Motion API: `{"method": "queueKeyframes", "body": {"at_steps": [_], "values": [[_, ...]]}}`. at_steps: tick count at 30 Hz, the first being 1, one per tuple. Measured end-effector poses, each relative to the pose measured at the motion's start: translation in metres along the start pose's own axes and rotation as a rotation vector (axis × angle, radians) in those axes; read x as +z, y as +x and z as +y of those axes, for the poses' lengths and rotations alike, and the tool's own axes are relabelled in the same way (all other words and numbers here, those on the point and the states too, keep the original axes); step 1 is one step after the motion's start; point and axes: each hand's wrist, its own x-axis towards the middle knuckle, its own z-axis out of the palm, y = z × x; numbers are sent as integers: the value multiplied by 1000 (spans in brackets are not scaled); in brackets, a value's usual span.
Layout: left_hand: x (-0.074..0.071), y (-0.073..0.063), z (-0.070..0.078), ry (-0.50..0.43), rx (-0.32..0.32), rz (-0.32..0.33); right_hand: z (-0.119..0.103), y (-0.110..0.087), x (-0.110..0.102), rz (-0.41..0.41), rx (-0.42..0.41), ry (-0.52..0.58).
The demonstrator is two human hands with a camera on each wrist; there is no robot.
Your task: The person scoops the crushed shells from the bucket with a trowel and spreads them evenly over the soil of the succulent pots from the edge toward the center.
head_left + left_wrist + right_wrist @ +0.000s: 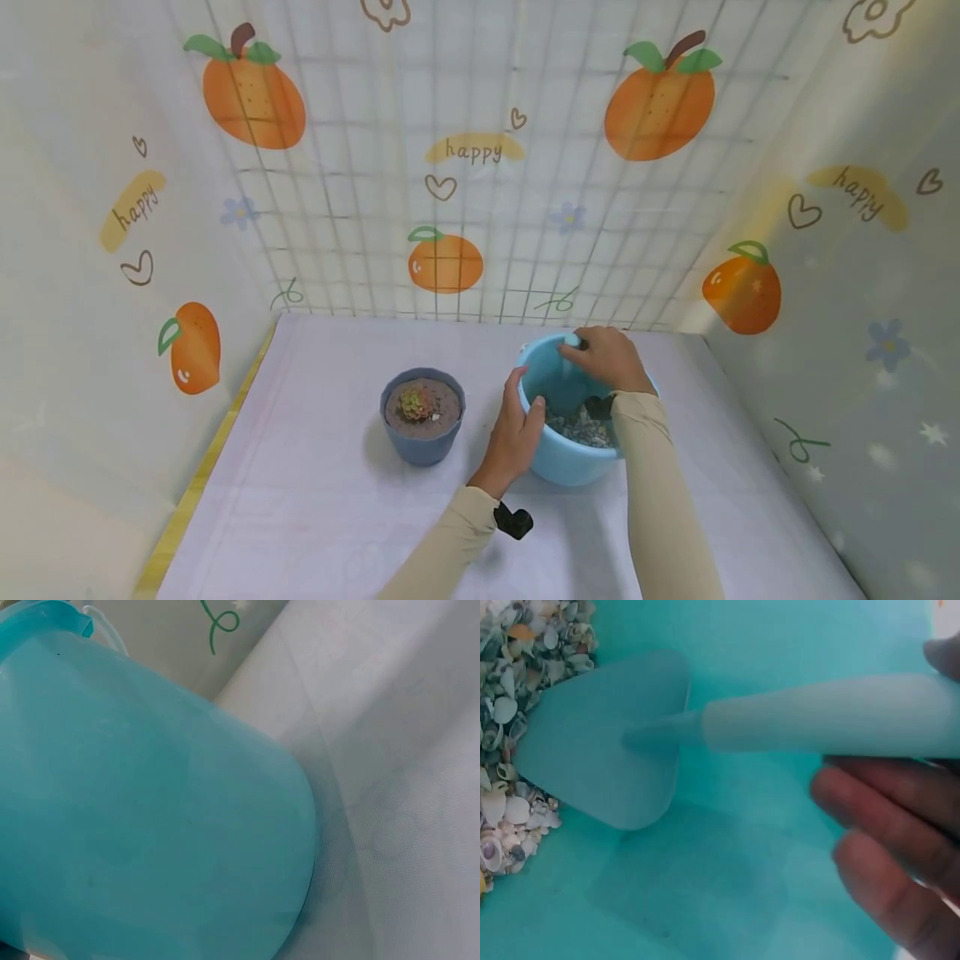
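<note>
A light blue bucket (572, 467) stands on the right half of the table, with small seashells (583, 427) lying in its bottom. My left hand (514, 437) holds the bucket's left rim, thumb near the inside edge. The bucket's wall (150, 795) fills much of the left wrist view. Over the far side of the opening, my right hand (606, 357) holds a light blue hand trowel (795, 716) by the end of its handle. In the right wrist view the trowel's blade (604, 742) points down into the bucket, its tip at the shells (506, 712).
Left of the bucket stands a blue-grey pot (423, 450) with a small succulent (417, 403) in brown soil. A white cloth (315, 500) covers the table. Printed curtains (465, 200) hang behind and at both sides, with a wire grid (360, 183) at the back.
</note>
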Motion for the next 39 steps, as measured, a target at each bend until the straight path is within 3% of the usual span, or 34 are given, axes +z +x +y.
{"method": "queueKeyframes", "body": {"at_steps": [14, 24, 39], "values": [[0, 0, 1, -12, 6, -1, 0, -1, 1, -73, 8, 50], [0, 0, 1, 4, -1, 12, -1, -1, 4, -197, 58, 184], [1, 0, 1, 15, 7, 7, -1, -2, 7, -239, 86, 200]]}}
